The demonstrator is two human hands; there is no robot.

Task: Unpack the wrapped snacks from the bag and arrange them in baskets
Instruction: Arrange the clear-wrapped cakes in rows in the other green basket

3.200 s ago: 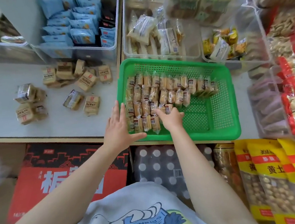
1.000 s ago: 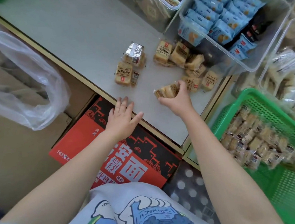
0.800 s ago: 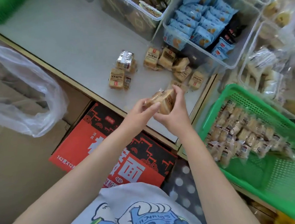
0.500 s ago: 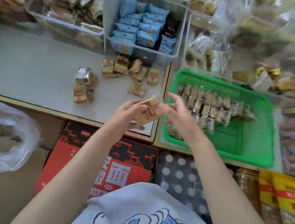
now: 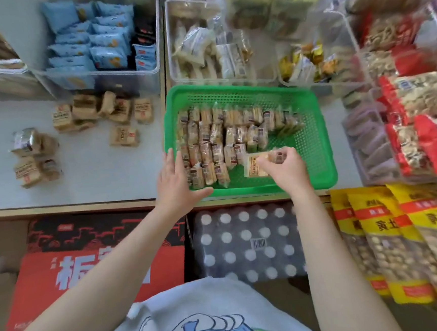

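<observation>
Pinching a wrapped snack (image 5: 255, 166) between curled fingers, the right hand (image 5: 285, 168) holds it just over the near part of the green basket (image 5: 315, 141), beside the rows of snacks (image 5: 218, 141) already standing in its left half. The left hand (image 5: 175, 182) lies flat with straight fingers against the basket's near left corner, thumb along the front rim, holding nothing. More loose snacks (image 5: 102, 113) lie scattered on the grey counter (image 5: 94, 173) to the left of the basket. Behind them stands a clear bin (image 5: 151, 76) of blue packets, and another clear bin (image 5: 177, 74) of pale packets stands behind the basket.
</observation>
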